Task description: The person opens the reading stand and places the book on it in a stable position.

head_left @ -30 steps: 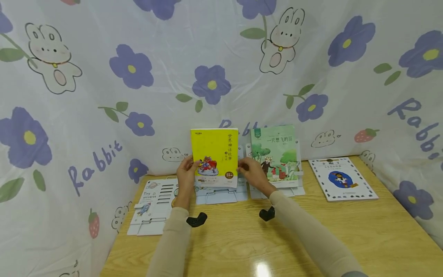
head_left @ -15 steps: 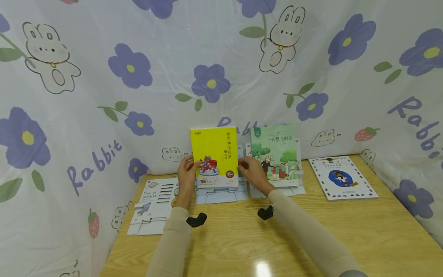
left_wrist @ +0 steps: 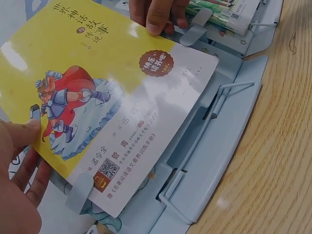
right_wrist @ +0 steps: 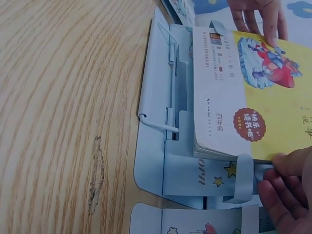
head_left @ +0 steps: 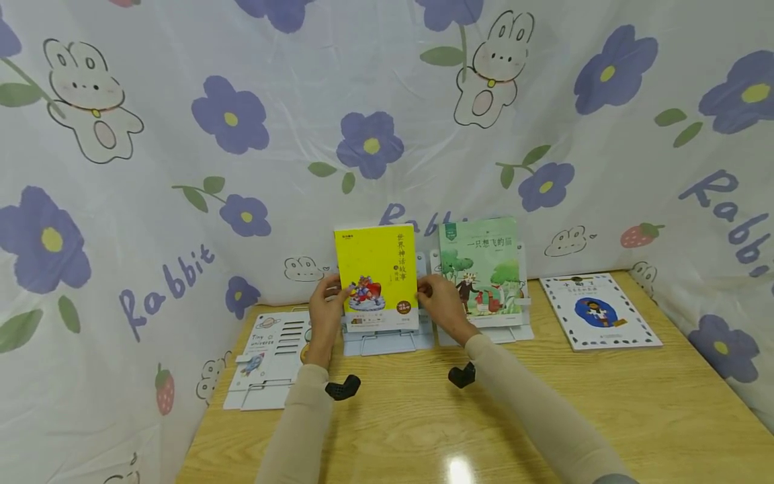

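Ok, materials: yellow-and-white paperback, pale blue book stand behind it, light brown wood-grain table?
Paperback: paper, page edges visible; glossy cover, glare.
Stand: probably painted sheet metal, satin; thin body, bent tabs.
Table: wood or laminate, can't tell; visible grain, glossy reflection.

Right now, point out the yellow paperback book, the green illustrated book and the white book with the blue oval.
Yellow paperback book (head_left: 378, 271), head view, front cover.
Green illustrated book (head_left: 484, 270), head view, front cover.
White book (head_left: 597, 313), head view, blue oval.

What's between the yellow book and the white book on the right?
Mainly the right hand, then the green book on its stand, then a strip of table; see the head view.
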`<state>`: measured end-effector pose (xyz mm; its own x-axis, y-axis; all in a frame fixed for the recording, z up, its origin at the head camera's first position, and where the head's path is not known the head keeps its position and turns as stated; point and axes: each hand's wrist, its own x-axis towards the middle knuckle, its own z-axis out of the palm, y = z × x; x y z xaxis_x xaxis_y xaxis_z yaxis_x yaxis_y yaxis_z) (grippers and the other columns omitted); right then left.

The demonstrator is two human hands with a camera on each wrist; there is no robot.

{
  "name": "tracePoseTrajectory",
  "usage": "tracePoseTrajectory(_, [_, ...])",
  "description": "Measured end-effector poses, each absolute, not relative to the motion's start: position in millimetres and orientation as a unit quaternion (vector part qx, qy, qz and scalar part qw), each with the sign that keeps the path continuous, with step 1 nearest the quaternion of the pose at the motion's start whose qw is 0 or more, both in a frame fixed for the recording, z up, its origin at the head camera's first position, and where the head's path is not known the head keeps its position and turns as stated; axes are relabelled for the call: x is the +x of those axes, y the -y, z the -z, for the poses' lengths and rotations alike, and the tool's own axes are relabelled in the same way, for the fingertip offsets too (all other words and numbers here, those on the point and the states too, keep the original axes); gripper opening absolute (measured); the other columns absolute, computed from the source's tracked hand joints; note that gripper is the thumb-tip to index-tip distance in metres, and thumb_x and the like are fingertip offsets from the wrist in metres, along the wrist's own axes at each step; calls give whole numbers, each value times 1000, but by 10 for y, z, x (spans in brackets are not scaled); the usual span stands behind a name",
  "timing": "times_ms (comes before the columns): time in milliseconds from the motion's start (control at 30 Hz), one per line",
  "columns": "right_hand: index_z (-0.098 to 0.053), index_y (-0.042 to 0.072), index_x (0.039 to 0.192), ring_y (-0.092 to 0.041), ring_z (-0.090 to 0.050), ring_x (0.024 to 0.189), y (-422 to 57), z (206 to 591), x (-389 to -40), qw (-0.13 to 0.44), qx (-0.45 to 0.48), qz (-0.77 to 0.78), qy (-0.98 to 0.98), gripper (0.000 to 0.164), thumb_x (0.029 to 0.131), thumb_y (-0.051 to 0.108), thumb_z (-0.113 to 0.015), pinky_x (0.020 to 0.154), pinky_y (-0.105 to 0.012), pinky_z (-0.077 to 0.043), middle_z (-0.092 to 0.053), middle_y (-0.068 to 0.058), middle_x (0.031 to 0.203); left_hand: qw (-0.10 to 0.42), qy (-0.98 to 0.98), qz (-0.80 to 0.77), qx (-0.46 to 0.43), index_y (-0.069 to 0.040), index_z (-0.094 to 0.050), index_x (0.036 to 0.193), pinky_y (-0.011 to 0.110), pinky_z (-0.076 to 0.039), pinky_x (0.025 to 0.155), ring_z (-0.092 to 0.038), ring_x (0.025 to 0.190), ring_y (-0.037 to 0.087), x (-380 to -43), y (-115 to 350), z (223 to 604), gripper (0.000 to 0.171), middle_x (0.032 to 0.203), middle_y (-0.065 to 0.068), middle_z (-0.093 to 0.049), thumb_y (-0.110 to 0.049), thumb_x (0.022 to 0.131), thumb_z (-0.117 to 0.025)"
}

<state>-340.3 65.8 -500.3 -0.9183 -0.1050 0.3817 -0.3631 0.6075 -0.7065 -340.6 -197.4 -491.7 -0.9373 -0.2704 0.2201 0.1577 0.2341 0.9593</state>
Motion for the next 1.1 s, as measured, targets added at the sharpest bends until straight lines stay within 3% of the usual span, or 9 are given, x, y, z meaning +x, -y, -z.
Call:
tracePoseTrajectory(500, [-68,2,124,-20,-68,87,-648,5024,-3387,167,123,-425,881,23,102,3,-69,74,-34,-59,-73,-9,101,205,777,593,45,-3,-74,132,7,-52,76,-68,111,35,-3393,1949,5015,36,117,20,-66,4,97,-74])
tracePoseTrajectory(1100, [-69,5,124,-23,-69,91,-650,5032,-3374,171,121,-446,870,22,102,3,-70,78,-38,-60,-73,-9,102,193,780,594,44,-11,-73,136,11,-50,82,-66,118,33,-3371,1993,5043,39,124,18,-69,4,101,-65])
